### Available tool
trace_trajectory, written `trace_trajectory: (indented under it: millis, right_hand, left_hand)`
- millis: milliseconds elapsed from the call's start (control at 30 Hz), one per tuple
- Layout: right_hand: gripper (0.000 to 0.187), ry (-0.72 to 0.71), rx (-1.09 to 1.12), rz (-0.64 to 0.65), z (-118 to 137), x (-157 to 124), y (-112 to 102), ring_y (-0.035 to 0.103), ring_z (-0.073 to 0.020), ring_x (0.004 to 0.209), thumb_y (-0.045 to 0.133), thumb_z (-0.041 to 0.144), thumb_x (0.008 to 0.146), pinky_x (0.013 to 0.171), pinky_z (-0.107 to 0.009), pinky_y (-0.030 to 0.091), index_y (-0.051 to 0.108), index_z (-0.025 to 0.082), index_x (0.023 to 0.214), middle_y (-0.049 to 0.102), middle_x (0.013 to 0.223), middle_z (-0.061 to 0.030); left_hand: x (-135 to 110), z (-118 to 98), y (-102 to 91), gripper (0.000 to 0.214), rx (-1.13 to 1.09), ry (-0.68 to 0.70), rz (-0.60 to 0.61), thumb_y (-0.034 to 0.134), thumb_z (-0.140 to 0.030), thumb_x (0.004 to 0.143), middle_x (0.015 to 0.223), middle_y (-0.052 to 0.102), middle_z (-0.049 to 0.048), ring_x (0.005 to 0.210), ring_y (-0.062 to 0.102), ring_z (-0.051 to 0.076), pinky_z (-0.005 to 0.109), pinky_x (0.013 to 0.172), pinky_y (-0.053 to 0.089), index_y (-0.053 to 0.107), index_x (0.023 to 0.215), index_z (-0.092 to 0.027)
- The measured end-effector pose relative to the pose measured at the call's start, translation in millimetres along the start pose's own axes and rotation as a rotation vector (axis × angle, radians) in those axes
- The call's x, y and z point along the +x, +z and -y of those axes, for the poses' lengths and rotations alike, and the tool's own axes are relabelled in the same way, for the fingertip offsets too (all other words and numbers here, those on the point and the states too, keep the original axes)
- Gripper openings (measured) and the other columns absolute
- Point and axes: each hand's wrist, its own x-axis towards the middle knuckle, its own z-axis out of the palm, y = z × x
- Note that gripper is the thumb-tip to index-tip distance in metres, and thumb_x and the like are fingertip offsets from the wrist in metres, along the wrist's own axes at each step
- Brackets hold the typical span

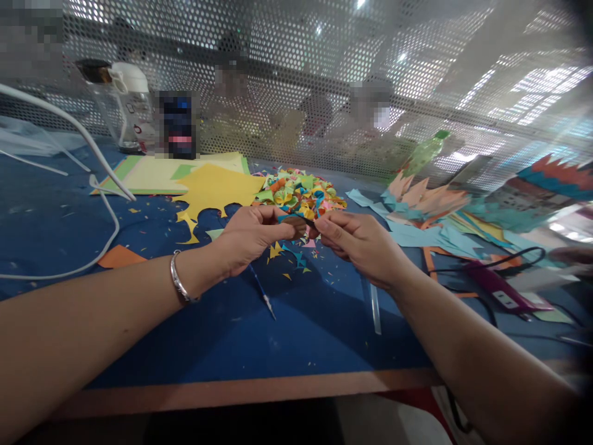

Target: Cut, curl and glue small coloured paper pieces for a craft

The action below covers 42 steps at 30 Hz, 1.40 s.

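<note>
Over the middle of the table my left hand (252, 235) is closed in a pinch, thumb against forefinger, on a small piece of blue paper (283, 217). A silver bangle (178, 278) circles that wrist. Close on its right, my right hand (359, 241) has its thumb and forefinger pressed together at a small dark strip (303, 219), whose kind I cannot make out. Just behind both hands lies a heap of crumpled coloured paper bits (296, 188). Beneath them are small paper scraps (293, 254), a blue pen (263, 293) and a clear ruler (374, 309).
Cut yellow paper (222, 185) lies on a paper stack (148, 173) at left. Bottles (134, 99) stand behind it. A white cable (113, 228) loops at far left. Right are light-blue sheets (426, 236), paper crowns (428, 194) and a purple power strip (503, 287). A perforated screen (287, 80) borders the back.
</note>
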Motion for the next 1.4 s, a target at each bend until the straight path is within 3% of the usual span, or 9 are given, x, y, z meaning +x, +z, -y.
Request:
trace_trajectory:
  millis: [333,667,867,1100,1400]
  right_hand:
    - [0.045,-0.021,-0.060,-0.016,0.1,-0.5,-0.9,0.033,-0.0080,0.051,0.054,0.059,0.094,0.047,-0.026,0.024,0.069,0.019,0.080,0.048,0.064,0.0024]
    - [0.043,-0.025,-0.141,-0.013,1.6,0.3,-3.1,0.036,-0.0089,0.052,0.053,0.057,0.095,0.048,-0.026,0.025,0.070,0.019,0.082,0.048,0.062,0.0025]
    - [0.043,-0.022,-0.180,-0.010,2.2,0.6,-3.0,0.034,-0.0091,0.052,0.051,0.055,0.095,0.051,-0.027,0.025,0.069,0.018,0.081,0.044,0.060,0.0036]
    - [0.046,-0.060,-0.252,0.013,5.0,1.3,-4.4,0.036,-0.0095,0.054,0.050,0.055,0.096,0.054,-0.027,0.028,0.063,0.017,0.073,0.043,0.058,0.0040]
    - [0.047,-0.046,-0.224,0.007,1.8,2.1,-3.4,0.035,-0.0088,0.053,0.052,0.058,0.094,0.052,-0.027,0.027,0.064,0.017,0.074,0.045,0.061,0.0034]
  left_hand:
    - [1.5,1.5,-0.3,0.009,0.048,-0.010,-0.010,0.074,-0.020,0.063,0.060,0.053,-0.0033,0.054,0.036,0.006,0.025,0.052,0.025,0.067,0.066,-0.016]
    - [2.0,2.7,-1.0,0.016,0.135,-0.005,-0.023,0.075,-0.026,0.063,0.068,0.058,-0.0001,0.052,0.029,0.006,0.028,0.050,0.016,0.067,0.073,-0.016]
    - [2.2,3.1,-1.4,0.016,0.143,0.018,-0.014,0.074,-0.025,0.063,0.064,0.044,-0.0047,0.051,0.027,0.004,0.028,0.050,0.014,0.063,0.068,-0.015]
    - [2.7,3.4,-2.3,0.017,0.229,0.004,-0.002,0.073,-0.026,0.063,0.059,0.041,-0.0062,0.049,0.025,0.004,0.028,0.050,0.014,0.067,0.072,-0.014]
    - [5.4,5.3,-4.2,0.013,0.262,0.024,0.017,0.071,-0.026,0.064,0.057,0.050,-0.0032,0.049,0.027,0.005,0.029,0.052,0.015,0.068,0.072,-0.015]
